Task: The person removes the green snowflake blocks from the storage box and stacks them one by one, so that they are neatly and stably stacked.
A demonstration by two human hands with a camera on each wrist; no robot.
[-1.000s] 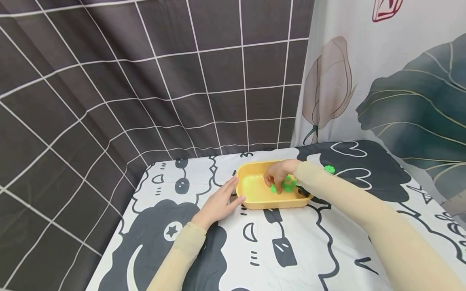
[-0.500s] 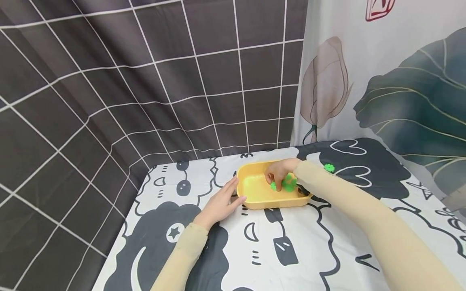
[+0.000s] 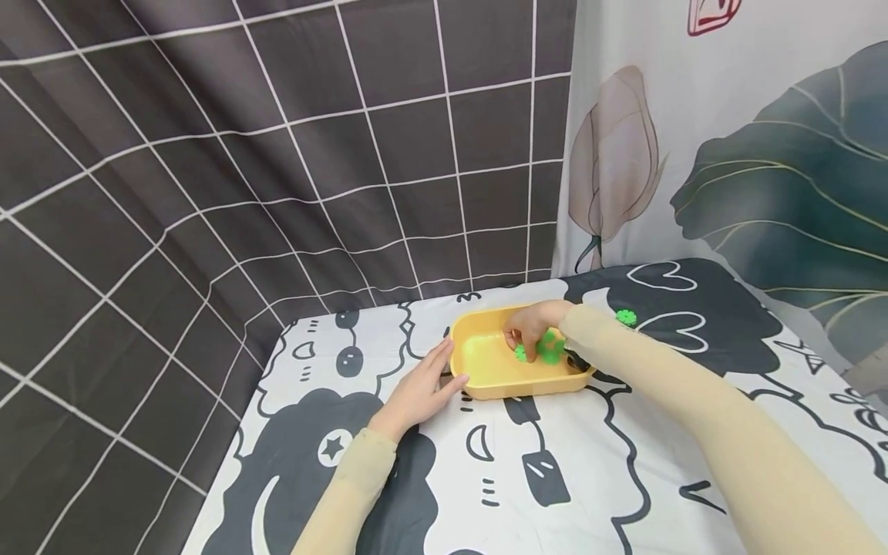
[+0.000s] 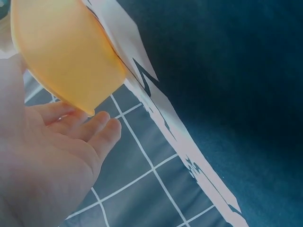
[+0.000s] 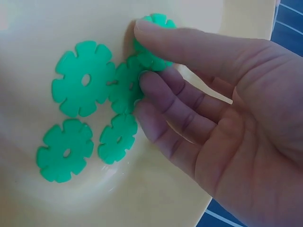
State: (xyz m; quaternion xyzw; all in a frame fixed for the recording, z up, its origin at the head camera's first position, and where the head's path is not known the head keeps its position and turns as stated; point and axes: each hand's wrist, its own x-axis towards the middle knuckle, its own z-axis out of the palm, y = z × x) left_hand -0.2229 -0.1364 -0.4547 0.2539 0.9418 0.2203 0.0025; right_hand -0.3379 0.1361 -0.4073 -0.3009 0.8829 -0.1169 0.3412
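A yellow plastic tub [image 3: 482, 358] stands on the cloth. My left hand [image 3: 419, 393] lies at its left end with relaxed fingers; in the left wrist view the fingers touch the tub's rim [image 4: 75, 101]. My right hand [image 3: 534, 324] reaches down inside, and in the right wrist view its thumb and fingers pinch a green notched disc [image 5: 150, 59]. Other green notched discs [image 5: 83, 78] lie on the tub's floor beside the fingertips. One of them is partly covered by the fingers.
Behind the right forearm, a separate green notched disc [image 3: 627, 317] lies on the cloth. The black-and-white printed cloth [image 3: 486, 478] covers the surface. A dark gridded curtain [image 3: 402, 154] hangs at the back and left, a white patterned curtain [image 3: 624, 231] at the right.
Both hands and the tub stay almost where they were; the fingers of my right hand shift only slightly among the green discs. The head view has turned a little.
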